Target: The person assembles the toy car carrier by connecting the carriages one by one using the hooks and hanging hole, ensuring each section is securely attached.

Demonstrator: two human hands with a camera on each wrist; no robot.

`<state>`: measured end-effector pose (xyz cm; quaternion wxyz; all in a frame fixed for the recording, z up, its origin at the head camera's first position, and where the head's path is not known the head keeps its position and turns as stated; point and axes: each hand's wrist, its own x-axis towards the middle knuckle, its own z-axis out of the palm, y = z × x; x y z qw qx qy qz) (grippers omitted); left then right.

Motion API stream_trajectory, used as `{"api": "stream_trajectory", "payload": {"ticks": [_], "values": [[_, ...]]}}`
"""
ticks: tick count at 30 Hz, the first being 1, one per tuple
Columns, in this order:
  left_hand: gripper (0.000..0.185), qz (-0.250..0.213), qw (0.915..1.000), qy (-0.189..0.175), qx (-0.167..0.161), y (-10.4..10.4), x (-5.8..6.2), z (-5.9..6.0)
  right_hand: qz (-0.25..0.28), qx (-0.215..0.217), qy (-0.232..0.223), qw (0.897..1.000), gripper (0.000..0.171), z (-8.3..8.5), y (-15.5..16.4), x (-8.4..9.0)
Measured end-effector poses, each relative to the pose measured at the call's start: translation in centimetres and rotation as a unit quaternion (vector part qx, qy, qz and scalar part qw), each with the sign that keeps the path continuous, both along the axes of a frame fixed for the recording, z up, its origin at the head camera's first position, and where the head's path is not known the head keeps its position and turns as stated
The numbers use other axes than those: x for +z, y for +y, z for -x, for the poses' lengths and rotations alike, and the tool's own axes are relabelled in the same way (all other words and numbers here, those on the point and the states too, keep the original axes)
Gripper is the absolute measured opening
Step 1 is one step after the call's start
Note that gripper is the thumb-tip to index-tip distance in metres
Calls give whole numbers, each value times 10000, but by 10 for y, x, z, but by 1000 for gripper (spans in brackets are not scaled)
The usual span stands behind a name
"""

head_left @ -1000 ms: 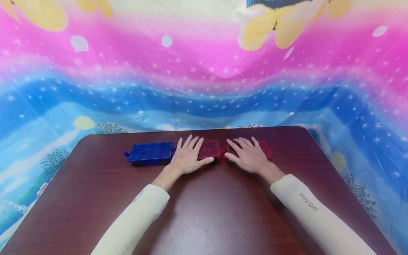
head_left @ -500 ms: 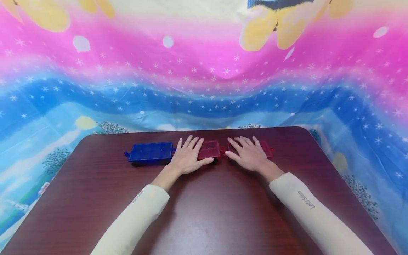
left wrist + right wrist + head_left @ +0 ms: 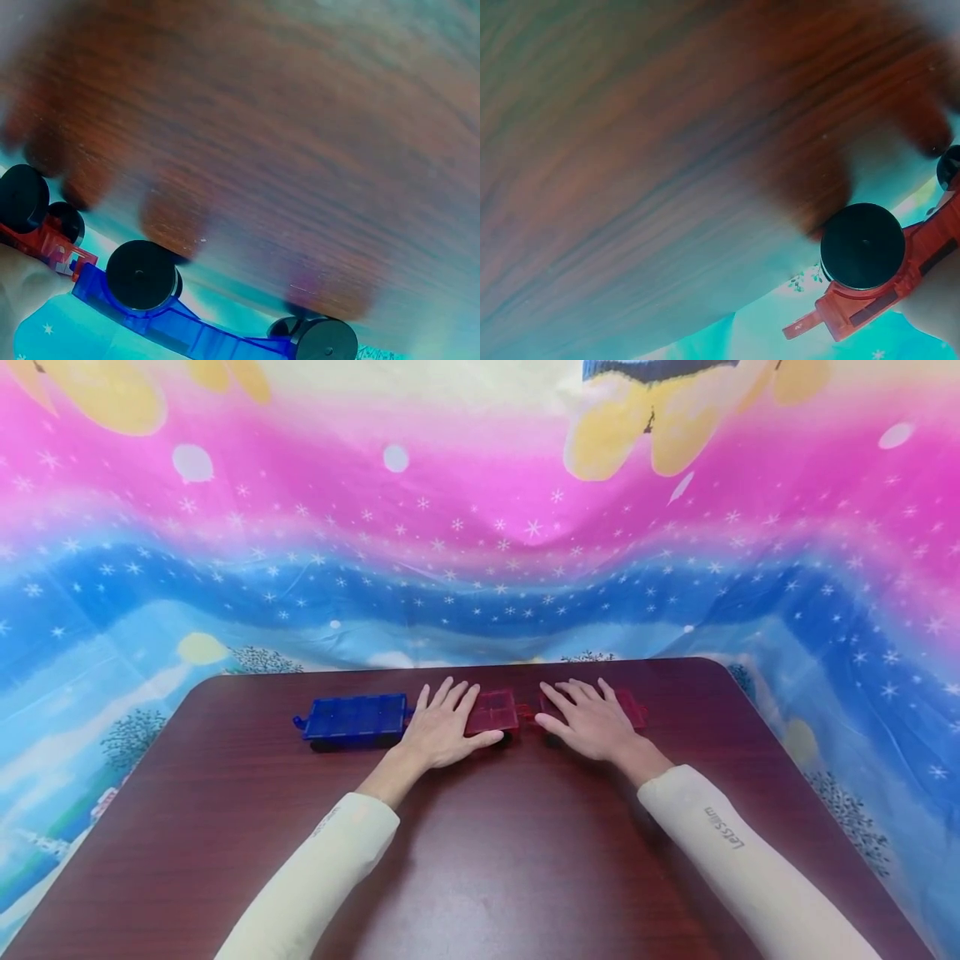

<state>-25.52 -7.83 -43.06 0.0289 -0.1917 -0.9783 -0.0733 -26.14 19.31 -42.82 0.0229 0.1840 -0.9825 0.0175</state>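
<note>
Three flat toy wagons with black wheels stand in a row near the far edge of the dark wooden table (image 3: 480, 860). The blue wagon (image 3: 354, 717) is at the left, uncovered. My left hand (image 3: 444, 727) lies flat, fingers straight, on the middle red wagon (image 3: 493, 711). My right hand (image 3: 588, 720) lies flat on the right red wagon (image 3: 632, 708). In the left wrist view the blue wagon (image 3: 187, 330) and a red wagon (image 3: 45, 244) show their black wheels (image 3: 140, 274). The right wrist view shows a red wagon (image 3: 900, 277) and its wheel (image 3: 862, 245).
A bright cloth (image 3: 480, 552) with pink and blue bands and white stars hangs behind the table and drapes round its sides. Both arms wear cream sleeves (image 3: 720, 852). The near half of the table shows bare wood.
My right hand with its red wagon has shifted slightly right, away from the middle wagon. The left hand and the blue wagon have not moved.
</note>
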Motion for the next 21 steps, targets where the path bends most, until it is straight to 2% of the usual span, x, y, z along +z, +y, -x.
{"api": "stream_trajectory", "payload": {"ticks": [21], "values": [[101, 34, 10000, -17, -6, 1, 2, 1, 120, -13, -58, 9999, 77, 1, -4, 4]]}}
